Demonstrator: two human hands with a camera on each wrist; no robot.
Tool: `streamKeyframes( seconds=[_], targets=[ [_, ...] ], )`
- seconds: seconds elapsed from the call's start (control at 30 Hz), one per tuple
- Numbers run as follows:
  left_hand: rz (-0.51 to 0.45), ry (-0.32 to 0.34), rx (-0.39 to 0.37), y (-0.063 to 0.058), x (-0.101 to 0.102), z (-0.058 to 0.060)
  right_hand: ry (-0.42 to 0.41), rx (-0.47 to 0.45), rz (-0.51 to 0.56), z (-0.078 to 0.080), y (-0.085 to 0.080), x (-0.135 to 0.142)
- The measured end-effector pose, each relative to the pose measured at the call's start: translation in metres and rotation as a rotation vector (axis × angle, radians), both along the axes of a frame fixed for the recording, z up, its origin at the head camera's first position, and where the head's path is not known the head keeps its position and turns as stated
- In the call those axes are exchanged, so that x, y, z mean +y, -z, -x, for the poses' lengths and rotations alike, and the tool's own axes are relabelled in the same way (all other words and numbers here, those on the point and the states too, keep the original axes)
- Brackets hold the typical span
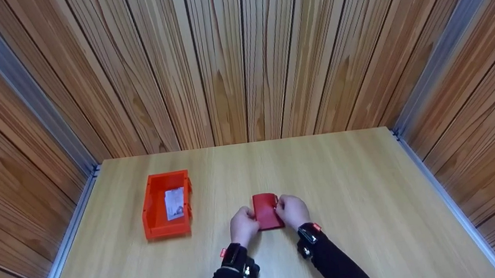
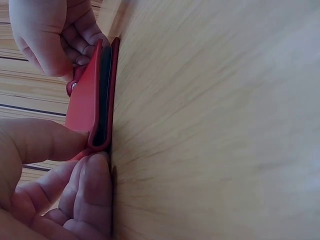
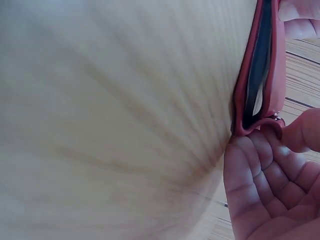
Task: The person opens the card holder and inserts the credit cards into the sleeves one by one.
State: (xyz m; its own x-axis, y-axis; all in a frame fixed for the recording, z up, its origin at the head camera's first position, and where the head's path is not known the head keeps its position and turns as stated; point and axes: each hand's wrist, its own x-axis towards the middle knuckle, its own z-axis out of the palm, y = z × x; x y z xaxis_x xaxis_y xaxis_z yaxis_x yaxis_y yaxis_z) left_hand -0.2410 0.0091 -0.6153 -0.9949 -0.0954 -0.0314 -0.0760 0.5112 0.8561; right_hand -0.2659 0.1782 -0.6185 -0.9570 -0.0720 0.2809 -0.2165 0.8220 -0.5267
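Around your work: an orange-red open-topped plastic bin [image 1: 167, 230] stands to the left of your hands, well apart from them and nearer the back wall. Inside it lies a small pale printed card or sheet [image 1: 174, 203]; print too small to read. In the head view your own hands block the sides of the piece you hold, so its left and right edges partly hide there. Black sleeves [image 1: 341, 264] cover both your forearms; a dark wrist device with a small red tab sits at each wrist, left [image 1: 236, 258] and right [image 1: 308, 240]

The piece itself: a red folded wallet-like case, smooth and leathery, dark inside [image 1: 267, 212], lies on the table between your hands, near the middle. Its lower cover rests on the wood; a thin gap shows between the covers. Your left hand [image 1: 244, 226] pinches its left side at the fold, thumb on the upper cover. Your right hand [image 1: 293, 210] pinches the short red strap with a metal stud [image 3: 275, 120] on its right side, thumb and fingers close together

Surface and room: light wood-grain tabletop [image 1: 356, 220], silvery metal rails along both sides, left [image 1: 60, 249] and right [image 1: 454, 208]. Striped brown wood-plank back wall [image 1: 223, 57], similar planks on both side walls, grey metal posts [image 1: 18, 82] in the corners
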Motion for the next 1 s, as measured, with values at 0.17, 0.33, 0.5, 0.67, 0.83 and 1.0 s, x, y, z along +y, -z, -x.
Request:
streamKeyframes(
  seconds=[0.17,0.33,0.5,0.67,0.83,1.0],
  targets=[
    [0.010,-0.002,0.022,0.002,-0.003,-0.001,0.059,-0.103,0.090,-0.002,-0.001,0.004],
    [0.017,-0.011,0.019,0.003,-0.004,-0.002,0.062,-0.150,0.140,-0.002,0.000,0.007],
    [-0.002,-0.011,-0.012,0.002,-0.002,-0.001,0.098,-0.220,0.218,-0.003,-0.002,0.011],
    [-0.001,-0.017,0.003,0.002,0.001,-0.001,0.119,-0.246,0.262,-0.004,-0.003,0.018],
    [-0.012,-0.021,0.015,0.003,0.001,-0.002,0.099,-0.169,0.265,-0.005,-0.004,0.025],
    [-0.014,-0.022,0.016,0.004,0.001,-0.002,0.052,-0.084,0.254,-0.003,-0.001,0.030]
  ],
)
